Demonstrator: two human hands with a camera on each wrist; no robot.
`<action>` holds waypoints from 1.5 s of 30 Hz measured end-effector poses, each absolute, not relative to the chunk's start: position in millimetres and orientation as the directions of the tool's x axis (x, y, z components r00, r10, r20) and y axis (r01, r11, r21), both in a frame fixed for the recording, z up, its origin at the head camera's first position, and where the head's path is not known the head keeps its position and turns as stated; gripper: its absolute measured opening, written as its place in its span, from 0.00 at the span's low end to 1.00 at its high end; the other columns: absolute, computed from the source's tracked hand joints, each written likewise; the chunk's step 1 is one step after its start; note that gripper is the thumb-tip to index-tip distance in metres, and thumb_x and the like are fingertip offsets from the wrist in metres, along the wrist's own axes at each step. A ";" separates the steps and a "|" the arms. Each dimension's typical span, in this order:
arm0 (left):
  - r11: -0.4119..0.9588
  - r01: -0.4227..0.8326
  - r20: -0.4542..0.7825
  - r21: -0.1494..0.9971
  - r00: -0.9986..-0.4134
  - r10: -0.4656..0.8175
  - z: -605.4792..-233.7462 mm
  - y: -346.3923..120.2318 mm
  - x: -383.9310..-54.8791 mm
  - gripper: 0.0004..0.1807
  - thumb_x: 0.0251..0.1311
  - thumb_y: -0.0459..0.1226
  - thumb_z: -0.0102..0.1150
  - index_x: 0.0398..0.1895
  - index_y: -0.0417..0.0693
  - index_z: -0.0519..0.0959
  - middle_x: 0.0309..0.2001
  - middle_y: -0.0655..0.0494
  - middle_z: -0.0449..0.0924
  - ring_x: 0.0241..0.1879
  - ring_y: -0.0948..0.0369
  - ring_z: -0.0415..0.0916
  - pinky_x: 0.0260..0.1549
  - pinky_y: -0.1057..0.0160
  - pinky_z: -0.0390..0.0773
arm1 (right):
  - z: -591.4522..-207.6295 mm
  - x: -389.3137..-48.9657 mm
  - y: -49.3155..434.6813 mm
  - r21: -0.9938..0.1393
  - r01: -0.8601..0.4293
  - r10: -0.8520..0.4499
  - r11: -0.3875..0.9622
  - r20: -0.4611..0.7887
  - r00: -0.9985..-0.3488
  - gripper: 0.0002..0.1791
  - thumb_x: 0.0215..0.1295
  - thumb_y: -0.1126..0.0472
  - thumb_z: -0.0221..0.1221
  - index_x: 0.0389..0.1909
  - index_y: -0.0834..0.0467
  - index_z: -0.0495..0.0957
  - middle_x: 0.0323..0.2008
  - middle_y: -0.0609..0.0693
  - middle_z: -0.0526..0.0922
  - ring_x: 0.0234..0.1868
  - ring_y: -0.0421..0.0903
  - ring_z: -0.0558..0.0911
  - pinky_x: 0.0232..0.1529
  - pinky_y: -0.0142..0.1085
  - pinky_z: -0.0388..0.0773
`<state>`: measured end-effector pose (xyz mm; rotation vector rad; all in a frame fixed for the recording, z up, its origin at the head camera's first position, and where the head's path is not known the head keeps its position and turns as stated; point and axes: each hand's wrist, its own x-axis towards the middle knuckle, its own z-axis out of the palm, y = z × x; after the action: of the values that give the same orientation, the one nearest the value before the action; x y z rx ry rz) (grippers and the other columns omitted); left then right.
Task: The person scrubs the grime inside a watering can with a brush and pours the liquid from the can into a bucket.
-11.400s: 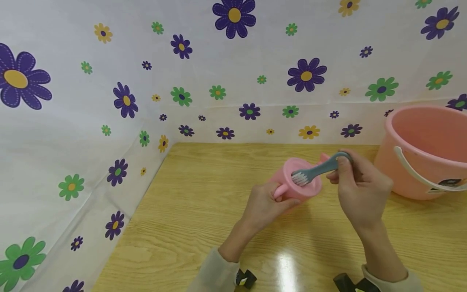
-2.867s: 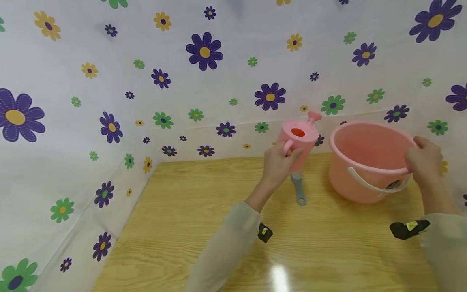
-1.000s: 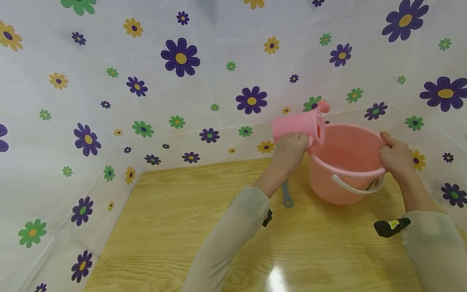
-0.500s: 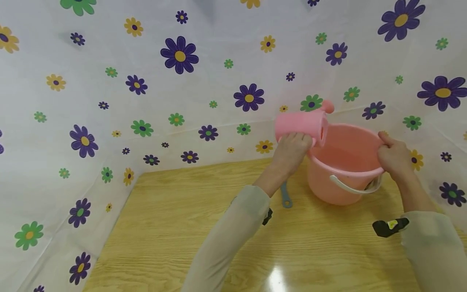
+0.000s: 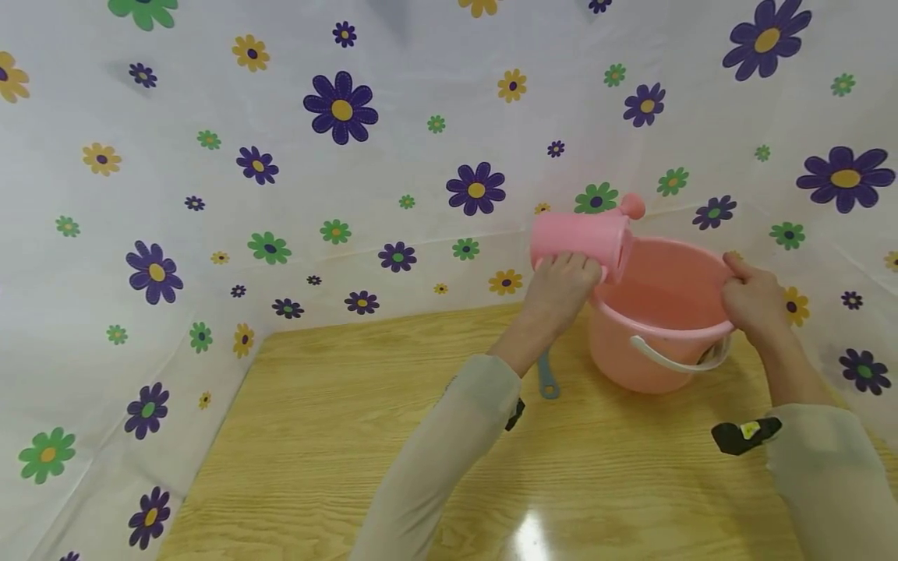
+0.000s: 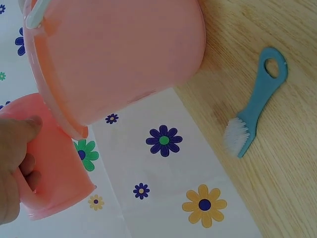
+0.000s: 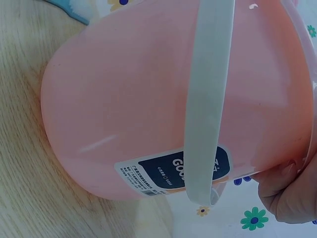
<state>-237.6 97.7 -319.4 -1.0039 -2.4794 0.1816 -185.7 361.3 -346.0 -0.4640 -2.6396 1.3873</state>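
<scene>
In the head view, my left hand [image 5: 563, 290] grips the handle of a pink toy watering can [image 5: 577, 236]. The can lies tipped on its side, its open top facing right over the left rim of a pink bucket [image 5: 634, 354]. My right hand [image 5: 756, 300] holds the bucket's right rim, thumb on top. In the left wrist view, fingers curl through the handle of the can [image 6: 59, 171], which is right by the bucket rim. A blue scrub brush [image 6: 260, 96] with white bristles lies on the table, partly hidden by the left arm in the head view.
The bucket's white handle [image 5: 677, 362] hangs down its front, and a dark label [image 7: 183, 168] shows on its side. A wooden table [image 5: 337, 436] stands against walls covered in white flower-print sheeting [image 5: 393, 171].
Earlier the left hand held the can while the right held the brush in it. The brush now lies on the table, the right hand grips the bucket, and the can has tipped over its rim.
</scene>
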 end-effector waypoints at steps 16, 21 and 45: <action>0.701 0.617 0.350 -0.356 -0.608 0.713 -319.3 100.2 -242.6 0.07 0.69 0.37 0.58 0.47 0.59 0.78 0.44 0.64 0.77 0.42 0.63 0.70 0.43 0.67 0.69 | -347.0 -186.5 362.0 -0.822 0.249 0.375 0.512 -0.047 -0.926 0.33 0.70 0.64 0.37 0.76 0.50 0.47 0.76 0.58 0.48 0.34 0.50 0.69 0.23 0.34 0.67; 0.681 0.626 0.344 -0.380 -0.588 0.732 -320.4 101.6 -244.9 0.07 0.69 0.38 0.59 0.47 0.60 0.78 0.44 0.64 0.77 0.43 0.62 0.70 0.43 0.66 0.69 | -347.4 -188.2 362.9 -0.827 0.257 0.384 0.500 -0.055 -0.922 0.34 0.69 0.65 0.38 0.76 0.51 0.47 0.76 0.59 0.48 0.41 0.54 0.69 0.23 0.35 0.67; 0.611 0.628 0.339 -0.482 -0.510 0.791 -319.5 104.4 -249.6 0.05 0.70 0.38 0.56 0.45 0.58 0.78 0.39 0.63 0.75 0.39 0.62 0.68 0.40 0.66 0.66 | -343.8 -192.8 358.5 -0.821 0.300 0.422 0.485 -0.081 -0.903 0.36 0.67 0.67 0.39 0.76 0.49 0.47 0.76 0.59 0.49 0.35 0.52 0.70 0.22 0.34 0.67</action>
<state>-249.6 104.4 -319.5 -1.1163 -2.3045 0.4057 -192.8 358.5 -343.8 -0.6337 -2.5917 1.3931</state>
